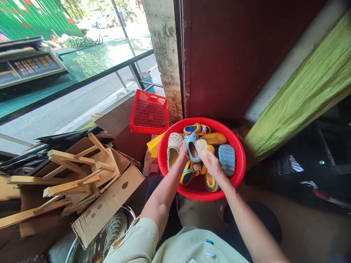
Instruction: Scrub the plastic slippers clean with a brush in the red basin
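Observation:
A red plastic basin stands in front of me with several clogs in it. My left hand grips the side of a light-blue child's clog with a cartoon figure on it. In my right hand is a pale, rough scrubber, pressed at the blue clog's right edge; its exact kind is blurred. Around them lie a cream clog, a yellow-and-blue clog, a yellow clog sole, a yellow-and-green clog and an upturned blue clog.
Left of the basin are a red crate, wooden stools and torn cardboard. A metal bowl with cream clogs sits by my left side. Behind is a dark red door; a green cloth hangs at right.

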A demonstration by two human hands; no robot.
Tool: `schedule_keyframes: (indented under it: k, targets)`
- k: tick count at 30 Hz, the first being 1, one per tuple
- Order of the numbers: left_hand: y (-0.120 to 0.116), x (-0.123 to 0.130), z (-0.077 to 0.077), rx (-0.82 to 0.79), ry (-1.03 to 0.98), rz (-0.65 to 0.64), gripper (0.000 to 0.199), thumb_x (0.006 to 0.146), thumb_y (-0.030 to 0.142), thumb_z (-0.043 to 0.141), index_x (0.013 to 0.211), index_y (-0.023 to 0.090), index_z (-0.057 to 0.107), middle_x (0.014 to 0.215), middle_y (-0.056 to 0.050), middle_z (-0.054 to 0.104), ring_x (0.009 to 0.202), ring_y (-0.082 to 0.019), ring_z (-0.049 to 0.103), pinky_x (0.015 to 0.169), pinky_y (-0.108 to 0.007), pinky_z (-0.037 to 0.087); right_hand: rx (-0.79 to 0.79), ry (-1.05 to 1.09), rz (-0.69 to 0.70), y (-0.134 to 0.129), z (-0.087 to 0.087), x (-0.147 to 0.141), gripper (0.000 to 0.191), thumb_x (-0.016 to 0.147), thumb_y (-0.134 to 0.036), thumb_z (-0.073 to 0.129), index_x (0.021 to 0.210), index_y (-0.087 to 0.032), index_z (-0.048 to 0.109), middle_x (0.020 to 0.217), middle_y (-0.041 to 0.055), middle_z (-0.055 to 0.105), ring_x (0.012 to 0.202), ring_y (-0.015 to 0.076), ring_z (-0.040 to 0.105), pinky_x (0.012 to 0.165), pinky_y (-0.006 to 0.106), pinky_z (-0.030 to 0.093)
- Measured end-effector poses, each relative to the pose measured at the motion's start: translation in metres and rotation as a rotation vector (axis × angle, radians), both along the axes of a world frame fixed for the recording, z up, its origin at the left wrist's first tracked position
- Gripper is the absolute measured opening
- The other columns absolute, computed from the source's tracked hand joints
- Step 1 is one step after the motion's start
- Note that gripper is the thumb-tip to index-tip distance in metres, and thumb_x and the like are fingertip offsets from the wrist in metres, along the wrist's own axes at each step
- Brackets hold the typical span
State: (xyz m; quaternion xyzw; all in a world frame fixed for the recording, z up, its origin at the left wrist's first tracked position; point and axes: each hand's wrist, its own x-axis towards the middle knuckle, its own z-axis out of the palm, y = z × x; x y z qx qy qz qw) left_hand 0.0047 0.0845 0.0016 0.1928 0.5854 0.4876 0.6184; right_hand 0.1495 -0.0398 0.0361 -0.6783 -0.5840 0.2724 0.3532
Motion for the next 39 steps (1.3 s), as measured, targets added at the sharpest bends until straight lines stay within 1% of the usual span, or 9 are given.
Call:
schedule_keyframes:
  k: [4, 6, 11, 15, 21, 25, 30, 33, 39]
  targets:
    - [0.002, 0.003, -0.001, 0.037, 0.322, -0.109, 0.047, 0.102, 0.050, 0.050, 0.115, 0.011, 0.073, 0.119, -0.017, 0.076, 0.117, -0.028, 0.068, 0.097, -0.035, 0.054, 0.022, -0.135, 0.019, -0.072, -0.018, -0.002, 0.059, 0.101, -0.045, 0.044, 0.153, -0.018, 0.050, 0.144, 0.0156, 0.064, 0.128, 0.0291, 0.065, 0.106, 0.040, 0.055]
    - [-0.002, 0.007, -0.001, 0.050, 0.369, -0.133, 0.045, 0.103, 0.045, 0.048, 0.111, 0.009, 0.074, 0.118, -0.020, 0.075, 0.117, -0.030, 0.068, 0.096, -0.035, 0.053, 0.028, -0.252, 0.055, -0.085, -0.017, -0.002, 0.058, 0.103, -0.043, 0.039, 0.155, -0.018, 0.047, 0.144, 0.0167, 0.063, 0.127, 0.0287, 0.065, 0.103, 0.038, 0.055]
    - [-0.019, 0.017, -0.005, 0.105, 0.469, -0.162, 0.041, 0.101, 0.043, 0.052, 0.114, 0.008, 0.071, 0.122, -0.022, 0.073, 0.116, -0.032, 0.068, 0.100, -0.038, 0.050, -0.221, -0.572, 0.118, -0.025, 0.016, -0.013, 0.055, 0.106, -0.034, 0.037, 0.158, -0.021, 0.043, 0.111, 0.0181, 0.075, 0.100, 0.0268, 0.074, 0.086, 0.034, 0.056]
    - [-0.024, 0.018, -0.013, 0.164, 0.577, -0.198, 0.044, 0.102, 0.045, 0.048, 0.123, 0.011, 0.068, 0.126, -0.021, 0.072, 0.115, -0.030, 0.069, 0.100, -0.036, 0.050, -0.260, -0.532, 0.143, 0.018, 0.033, -0.020, 0.051, 0.107, -0.030, 0.036, 0.155, -0.014, 0.046, 0.110, 0.0183, 0.076, 0.104, 0.0244, 0.074, 0.089, 0.032, 0.053]
    - [-0.020, 0.023, -0.027, 0.117, 0.643, -0.208, 0.049, 0.105, 0.046, 0.041, 0.130, 0.011, 0.065, 0.127, -0.019, 0.073, 0.116, -0.027, 0.070, 0.099, -0.033, 0.052, -0.293, -0.486, 0.263, -0.043, 0.019, 0.004, 0.054, 0.104, -0.033, 0.040, 0.156, -0.023, 0.047, 0.117, 0.0135, 0.077, 0.104, 0.0244, 0.074, 0.087, 0.031, 0.055]
    - [-0.017, 0.026, -0.027, 0.104, 0.727, -0.259, 0.058, 0.101, 0.041, 0.051, 0.155, 0.019, 0.046, 0.142, -0.018, 0.065, 0.126, -0.028, 0.066, 0.105, -0.034, 0.048, -0.244, -0.385, 0.273, -0.074, 0.018, 0.037, 0.054, 0.103, -0.036, 0.039, 0.153, -0.023, 0.052, 0.123, 0.0116, 0.076, 0.110, 0.0244, 0.074, 0.091, 0.031, 0.056]
    - [-0.014, 0.026, -0.023, 0.121, 0.808, -0.411, 0.056, 0.098, 0.037, 0.054, 0.153, 0.025, 0.050, 0.117, -0.016, 0.076, 0.114, -0.031, 0.072, 0.104, -0.040, 0.048, -0.073, -0.314, 0.132, -0.044, 0.014, 0.049, 0.055, 0.103, -0.038, 0.039, 0.153, -0.019, 0.051, 0.137, 0.0140, 0.069, 0.121, 0.0272, 0.069, 0.101, 0.036, 0.055]
    - [-0.012, 0.023, -0.026, 0.152, 0.914, -0.541, 0.053, 0.098, 0.033, 0.053, 0.150, 0.021, 0.053, 0.110, -0.020, 0.076, 0.110, -0.034, 0.072, 0.103, -0.046, 0.048, -0.074, -0.401, 0.147, -0.024, 0.003, 0.043, 0.057, 0.102, -0.038, 0.041, 0.154, -0.019, 0.050, 0.124, 0.0161, 0.075, 0.108, 0.0285, 0.074, 0.093, 0.039, 0.058]
    - [0.027, 0.016, -0.020, 0.286, 0.997, -0.679, 0.025, 0.087, 0.015, 0.061, 0.108, 0.011, 0.075, 0.135, -0.027, 0.061, 0.132, -0.037, 0.058, 0.117, -0.044, 0.037, -0.118, -0.470, 0.235, -0.015, -0.014, 0.047, 0.054, 0.100, -0.035, 0.044, 0.152, -0.024, 0.053, 0.117, 0.0116, 0.077, 0.103, 0.0243, 0.075, 0.088, 0.033, 0.059]
